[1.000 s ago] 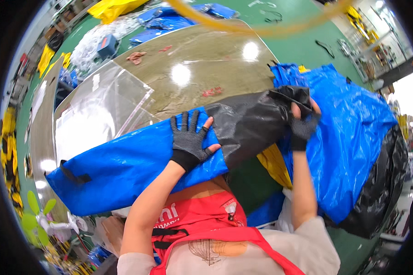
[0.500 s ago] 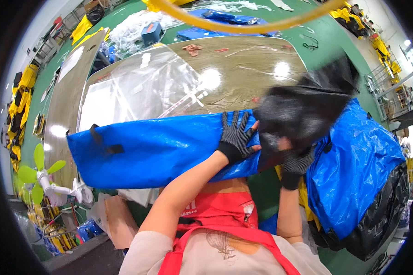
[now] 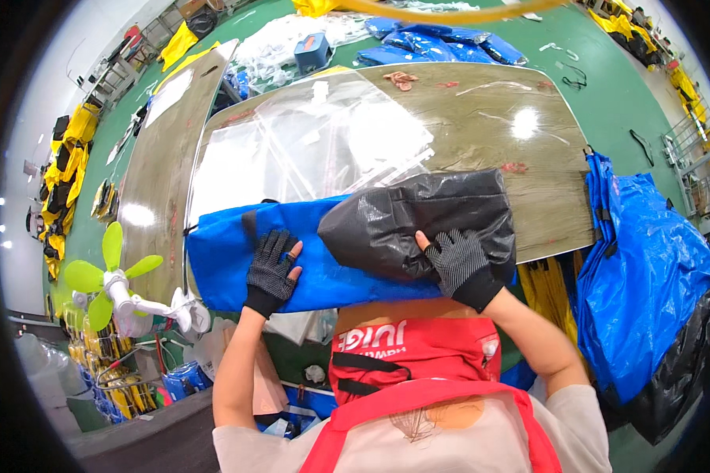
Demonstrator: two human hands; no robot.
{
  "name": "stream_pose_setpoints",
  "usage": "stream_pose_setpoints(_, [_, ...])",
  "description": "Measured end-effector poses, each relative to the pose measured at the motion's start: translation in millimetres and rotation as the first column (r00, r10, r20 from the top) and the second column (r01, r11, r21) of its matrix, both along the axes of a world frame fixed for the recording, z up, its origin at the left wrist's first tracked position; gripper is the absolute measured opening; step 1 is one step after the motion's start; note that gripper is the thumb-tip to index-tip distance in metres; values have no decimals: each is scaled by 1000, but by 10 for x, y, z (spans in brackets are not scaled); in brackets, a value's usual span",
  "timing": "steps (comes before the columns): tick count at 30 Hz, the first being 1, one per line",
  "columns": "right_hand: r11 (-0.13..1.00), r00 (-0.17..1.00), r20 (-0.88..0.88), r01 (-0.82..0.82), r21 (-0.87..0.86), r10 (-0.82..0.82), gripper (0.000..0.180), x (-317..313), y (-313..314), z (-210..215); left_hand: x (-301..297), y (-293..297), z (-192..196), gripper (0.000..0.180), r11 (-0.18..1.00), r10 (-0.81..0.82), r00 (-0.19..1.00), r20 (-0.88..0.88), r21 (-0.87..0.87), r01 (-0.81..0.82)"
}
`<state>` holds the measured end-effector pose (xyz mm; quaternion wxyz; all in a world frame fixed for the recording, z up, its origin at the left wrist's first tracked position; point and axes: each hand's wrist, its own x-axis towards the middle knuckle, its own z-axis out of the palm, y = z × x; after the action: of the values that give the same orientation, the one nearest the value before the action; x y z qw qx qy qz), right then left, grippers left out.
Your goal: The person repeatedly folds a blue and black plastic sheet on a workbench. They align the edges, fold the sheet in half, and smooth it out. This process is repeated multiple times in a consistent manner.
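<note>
Blue bag (image 3: 292, 260) lies along table (image 3: 465, 126) near edge, 6 o'clock; bare tabletop at 12. Left hand (image 3: 272, 268) flat, fingers spread on it. Right hand (image 3: 459, 260) presses folded black end (image 3: 418, 221), fingers open.

Both forearms are extended forward from the lower edge, bare from elbow to wrist, and dark knitted gloves are worn on both hands. The left hand (image 3: 272, 268) is laid flat, palm down, with its fingers (image 3: 276, 243) spread apart and pointed to the far side. The right hand (image 3: 459, 262) is also pressed palm down, fingers (image 3: 450, 240) together, angled toward the far left.
</note>
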<state>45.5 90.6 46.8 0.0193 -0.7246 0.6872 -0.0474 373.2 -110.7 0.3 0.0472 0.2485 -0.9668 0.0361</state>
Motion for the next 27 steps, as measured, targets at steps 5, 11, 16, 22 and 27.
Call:
stream_pose_setpoints(5, [918, 975, 66, -174, -356, 211, 63, 337, -566, 470, 144, 13, -163, 48, 995, 98, 988, -119, -3, -99])
stream_pose_setpoints(11, [958, 968, 174, 214, -190, -182, 56, 907, -963, -70, 777, -500, -76, 73, 554, 463, 485, -742, -185, -812])
stream_pose_setpoints(16, [985, 984, 56, 171, 7, -172, 62, 1196, -1189, -567, 1898, -1050, -101, 85, 255, 916, 393, -81, 873, -416])
stream_pose_setpoints(22, [972, 875, 485, 118, -205, -4, 43, 1233, -1234, -558, 2045, -696, 449, 79, -134, 888, 459, 33, 973, 189])
stream_pose_setpoints(27, [939, 921, 388, 154, -308, -24, 40, 1412, -1247, -755, 1876, -386, 1113, 70, -98, 907, 421, 12, 978, 184])
